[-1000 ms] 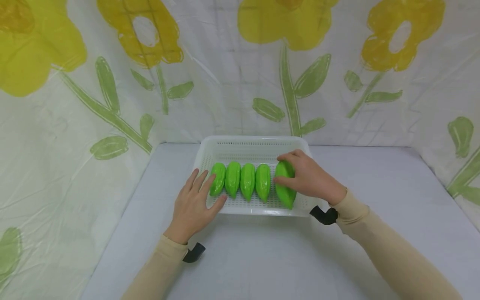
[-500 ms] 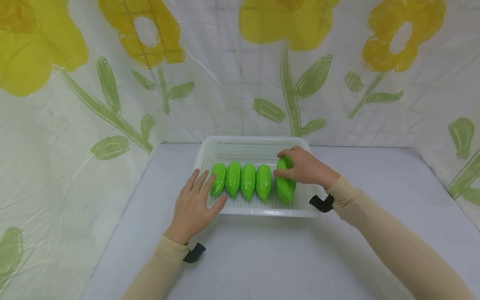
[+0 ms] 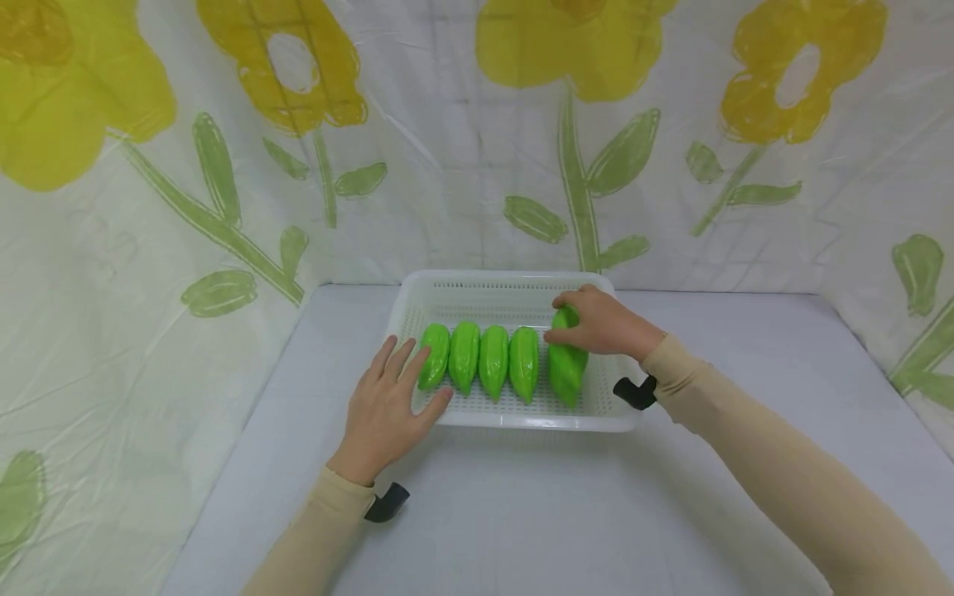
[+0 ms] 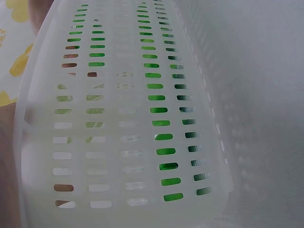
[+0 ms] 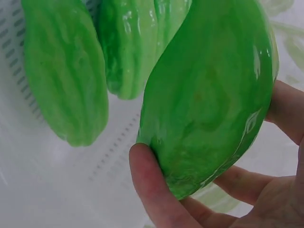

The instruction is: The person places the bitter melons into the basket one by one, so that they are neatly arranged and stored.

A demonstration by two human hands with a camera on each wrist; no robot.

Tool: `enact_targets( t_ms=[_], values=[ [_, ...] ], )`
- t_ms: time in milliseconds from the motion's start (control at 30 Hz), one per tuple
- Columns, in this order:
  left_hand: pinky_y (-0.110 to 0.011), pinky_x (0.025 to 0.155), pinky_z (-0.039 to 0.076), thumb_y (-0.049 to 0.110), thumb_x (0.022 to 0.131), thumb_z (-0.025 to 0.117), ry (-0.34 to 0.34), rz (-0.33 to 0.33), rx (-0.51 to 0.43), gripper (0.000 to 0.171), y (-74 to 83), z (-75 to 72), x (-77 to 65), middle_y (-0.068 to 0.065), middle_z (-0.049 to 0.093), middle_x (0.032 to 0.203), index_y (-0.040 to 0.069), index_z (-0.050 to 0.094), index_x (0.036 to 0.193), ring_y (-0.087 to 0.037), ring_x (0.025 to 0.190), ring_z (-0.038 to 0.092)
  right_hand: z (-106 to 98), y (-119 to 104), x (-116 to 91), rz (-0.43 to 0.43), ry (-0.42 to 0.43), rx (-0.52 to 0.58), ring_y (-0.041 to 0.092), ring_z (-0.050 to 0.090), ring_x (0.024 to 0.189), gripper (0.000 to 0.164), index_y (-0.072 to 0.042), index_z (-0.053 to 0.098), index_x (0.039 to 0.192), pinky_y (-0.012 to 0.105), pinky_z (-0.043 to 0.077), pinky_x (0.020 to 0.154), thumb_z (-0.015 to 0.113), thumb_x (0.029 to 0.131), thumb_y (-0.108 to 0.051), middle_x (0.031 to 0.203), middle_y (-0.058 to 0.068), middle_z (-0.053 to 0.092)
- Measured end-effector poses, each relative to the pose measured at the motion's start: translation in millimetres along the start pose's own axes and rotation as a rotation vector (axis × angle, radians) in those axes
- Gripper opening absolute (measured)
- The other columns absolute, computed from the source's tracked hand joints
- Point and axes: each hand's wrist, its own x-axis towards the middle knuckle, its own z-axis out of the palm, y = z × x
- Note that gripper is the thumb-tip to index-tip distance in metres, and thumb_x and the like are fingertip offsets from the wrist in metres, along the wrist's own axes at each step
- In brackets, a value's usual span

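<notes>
A white plastic basket [image 3: 522, 422] with slotted walls stands on the table, its side wall [image 4: 114, 142] filling much of the left wrist view. Several glossy green ridged fruits [image 3: 493, 364], pointed at the near end, lie side by side in it. At the basket's right end my right hand [image 3: 607, 327] grips another green ridged fruit [image 3: 568, 372] by its far end, thumb on one side and fingers on the other. That fruit [image 5: 204, 95] looks tilted, apart from the row. My left hand [image 3: 383, 414] spreads its fingers over the basket's front left corner, beside the leftmost fruit [image 3: 435, 356].
The table [image 3: 507, 513] has a pale cover. Behind it and at both sides hangs a white curtain [image 3: 447, 207] printed with yellow flowers and green leaves. Dark wrist cameras [image 3: 636, 392] sit on both wrists.
My right hand has moved slightly back, away from me, still gripping the fruit, whose near tip has shifted a little back and left. The left hand and the row have stayed put.
</notes>
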Motion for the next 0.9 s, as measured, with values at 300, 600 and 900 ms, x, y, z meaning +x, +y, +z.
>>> enact_targets(
  t_ms=[300,600,900],
  values=[
    [-0.063,0.112,0.045,0.050,0.093,0.064,0.008,0.009,0.004,0.068,-0.1,0.6,0.3,-0.027,0.059,0.145,0.001,0.063,0.141,-0.049,0.145,0.044,-5.1,1.5,11.3,0.038,-0.054,-0.051,0.035,0.057,0.114,0.062,0.009,0.059,0.137,0.049,0.053,0.094,0.073,0.096,-0.034,0.130,0.029,0.063],
    [-0.064,0.112,0.045,0.050,0.093,0.063,0.006,0.009,0.000,0.068,-0.5,-0.2,0.5,-0.027,0.059,0.145,0.002,0.063,0.141,-0.049,0.146,0.044,-3.8,-1.5,19.6,0.081,-0.156,-0.132,0.039,0.055,0.123,0.063,0.010,0.059,0.137,0.055,0.052,0.103,0.071,0.096,-0.035,0.133,0.027,0.062],
    [-0.063,0.110,0.046,0.050,0.093,0.063,0.004,0.008,0.003,0.068,-0.8,0.0,-0.1,-0.027,0.059,0.145,0.001,0.063,0.141,-0.049,0.146,0.044,3.5,-3.2,26.6,0.143,-0.266,-0.177,0.035,0.056,0.117,0.064,0.008,0.055,0.140,0.054,0.054,0.099,0.071,0.094,-0.033,0.134,0.028,0.056]
  ],
)
